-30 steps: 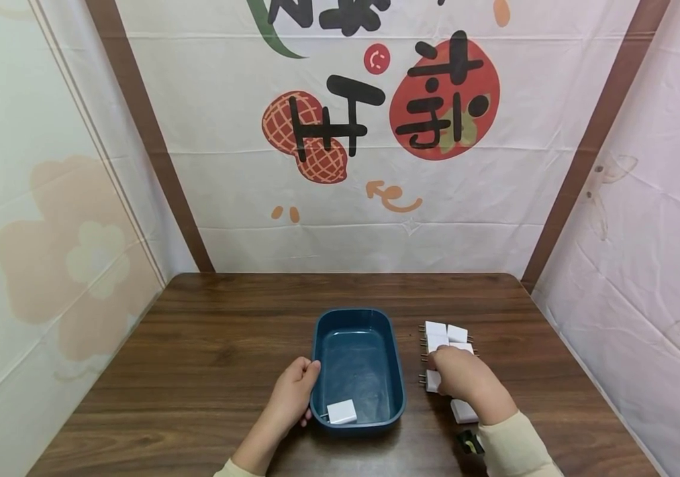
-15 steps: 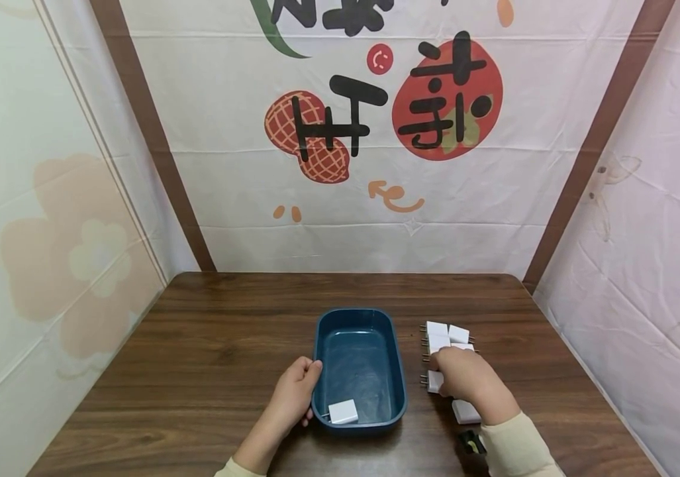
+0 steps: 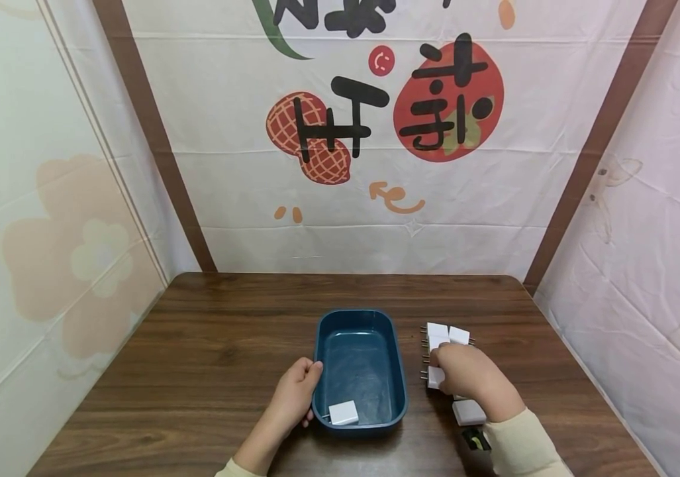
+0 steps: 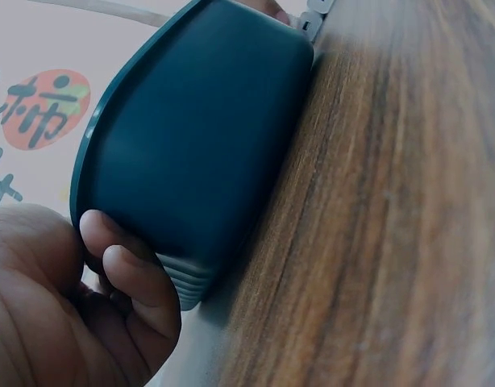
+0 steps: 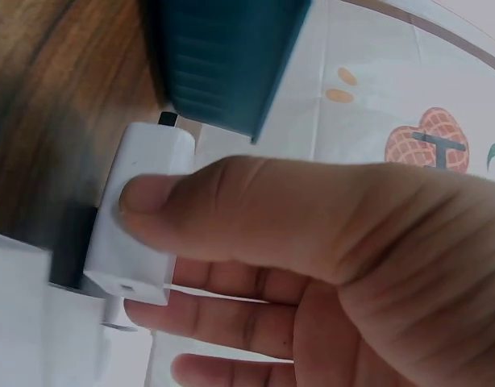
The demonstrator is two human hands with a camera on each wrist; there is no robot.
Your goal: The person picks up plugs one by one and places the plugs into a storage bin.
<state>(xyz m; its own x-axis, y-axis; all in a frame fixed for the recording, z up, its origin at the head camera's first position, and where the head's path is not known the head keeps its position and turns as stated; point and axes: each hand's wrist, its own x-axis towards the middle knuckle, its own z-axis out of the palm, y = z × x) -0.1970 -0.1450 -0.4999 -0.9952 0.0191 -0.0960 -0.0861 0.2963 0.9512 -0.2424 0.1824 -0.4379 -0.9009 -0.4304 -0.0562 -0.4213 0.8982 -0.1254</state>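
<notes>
A dark blue tray (image 3: 359, 313) sits mid-table with one white plug charger (image 3: 342, 413) in its near left corner. My left hand (image 3: 310, 377) grips the tray's left rim; in the left wrist view its fingers (image 4: 131, 274) curl against the tray's outer wall (image 4: 199, 137). My right hand (image 3: 441, 368) is over a cluster of white chargers (image 3: 447, 333) to the right of the tray. It pinches one white charger (image 3: 435, 376). The right wrist view shows the thumb pressing on top of that charger (image 5: 143, 210), fingers beneath, beside the tray (image 5: 223, 56).
Another white charger (image 3: 469, 412) lies by my right wrist, and a small dark object (image 3: 473, 438) sits near the sleeve. The wooden table (image 3: 226, 344) is walled in by printed cloth at the back and on both sides.
My right hand has shifted slightly over the chargers, tightening on the one at the cluster's left edge. The left hand and the tray have not moved.
</notes>
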